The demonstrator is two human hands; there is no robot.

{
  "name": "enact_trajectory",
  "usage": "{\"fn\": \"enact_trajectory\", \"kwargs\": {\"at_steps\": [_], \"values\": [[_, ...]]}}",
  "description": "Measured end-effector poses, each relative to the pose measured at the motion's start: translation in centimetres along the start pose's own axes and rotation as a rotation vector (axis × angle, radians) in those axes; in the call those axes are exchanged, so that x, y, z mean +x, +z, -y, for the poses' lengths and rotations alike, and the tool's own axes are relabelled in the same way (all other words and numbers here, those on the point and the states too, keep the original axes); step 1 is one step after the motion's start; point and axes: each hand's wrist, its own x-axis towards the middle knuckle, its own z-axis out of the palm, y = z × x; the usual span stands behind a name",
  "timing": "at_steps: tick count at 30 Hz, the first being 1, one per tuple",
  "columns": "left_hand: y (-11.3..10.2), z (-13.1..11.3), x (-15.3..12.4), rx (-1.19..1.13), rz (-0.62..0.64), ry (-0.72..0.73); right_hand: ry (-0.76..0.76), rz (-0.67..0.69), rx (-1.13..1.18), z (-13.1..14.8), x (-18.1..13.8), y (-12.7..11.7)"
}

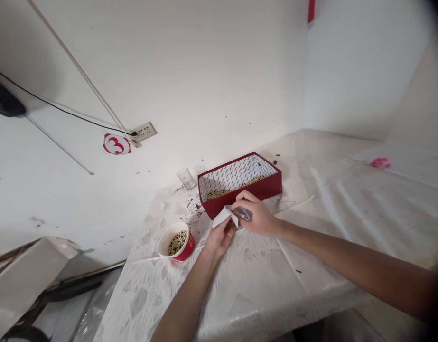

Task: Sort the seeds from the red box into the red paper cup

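My left hand (220, 238) is closed on a small folded piece of white paper (221, 217), just in front of the red box. My right hand (257, 217) has its curled fingertips on the right side of this paper. A greyish, shiny bit (246, 214) shows under the right fingers; what it is I cannot make out. Behind my hands stands the open red box (265, 189), lined with patterned white paper, with mixed pale and dark grains (219, 194) inside. To the left, a red and white paper tub (186, 251) contains similar grains (177, 242).
A clear glass (186, 178) stands tilted in view left of the box, near the wall. Dark flakes (196, 209) lie scattered between box and tub. A patterned plastic cover (247, 294) lies over the table. An outlet (144, 132) with a plugged-in black cord is on the wall.
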Motion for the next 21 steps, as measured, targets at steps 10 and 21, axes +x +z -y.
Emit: {"fn": "enact_trajectory", "kwargs": {"at_steps": [10, 21], "values": [[0.6, -0.2, -0.4, 0.132, 0.137, 0.087, 0.011, -0.012, -0.132, -1.3, -0.2, 0.5], [0.2, -0.3, -0.2, 0.017, 0.027, -0.065, 0.026, -0.006, -0.064, -1.2, -0.2, 0.5]]}}
